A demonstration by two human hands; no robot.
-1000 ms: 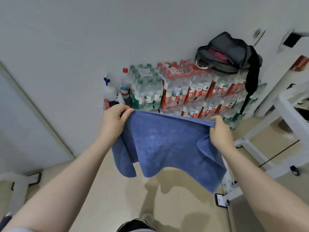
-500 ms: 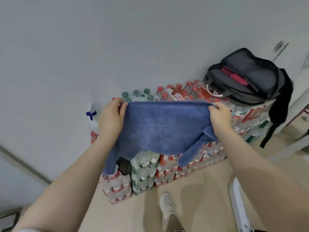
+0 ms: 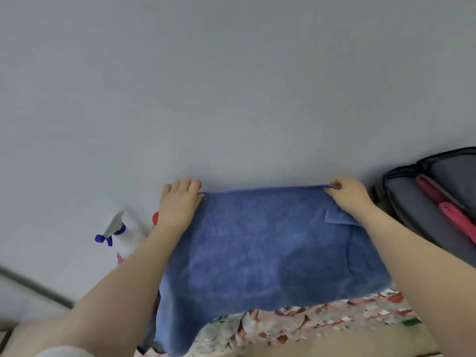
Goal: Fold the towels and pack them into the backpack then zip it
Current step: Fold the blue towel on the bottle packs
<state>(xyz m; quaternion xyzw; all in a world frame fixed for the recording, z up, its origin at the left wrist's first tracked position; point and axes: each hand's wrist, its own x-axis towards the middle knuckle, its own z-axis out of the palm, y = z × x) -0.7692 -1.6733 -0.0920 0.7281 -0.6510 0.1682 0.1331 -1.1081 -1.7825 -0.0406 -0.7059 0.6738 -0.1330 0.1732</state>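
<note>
Since the earlier frame the blue towel (image 3: 270, 243) has come down from mid-air and now lies spread over the packs of bottles (image 3: 309, 320) by the wall. The left hand (image 3: 177, 204) grips its far left corner with curled fingers; the right hand (image 3: 347, 195) pinches the far right corner. The open backpack (image 3: 425, 202) sits just right of the towel, a spray bottle (image 3: 121, 233) to the left

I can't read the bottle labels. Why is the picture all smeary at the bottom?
Head view: the water bottle packs smear into streaks, probably from camera motion, so labels are unreadable; the blue towel and both hands, left hand and right hand, are soft too; light is even, no glare.
</note>
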